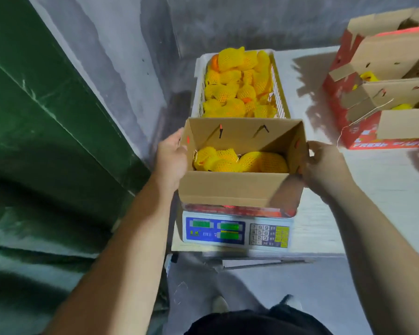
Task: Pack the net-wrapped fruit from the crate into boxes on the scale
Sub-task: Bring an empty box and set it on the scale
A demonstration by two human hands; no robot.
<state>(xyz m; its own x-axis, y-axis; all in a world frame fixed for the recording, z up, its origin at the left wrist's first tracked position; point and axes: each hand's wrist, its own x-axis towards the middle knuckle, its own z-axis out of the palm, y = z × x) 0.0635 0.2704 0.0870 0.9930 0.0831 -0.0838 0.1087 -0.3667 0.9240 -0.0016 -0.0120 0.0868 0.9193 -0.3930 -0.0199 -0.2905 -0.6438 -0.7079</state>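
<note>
yellow-netted fruit [240, 162], brown box [232, 187]

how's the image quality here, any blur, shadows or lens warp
Head view: wide-angle warp bends the green wall and stretches the forearms; motion blur smears the right edge beside the red boxes, which cast hard shadows on the white table; the scale readouts are too soft to read; the box stays fairly sharp.
</note>
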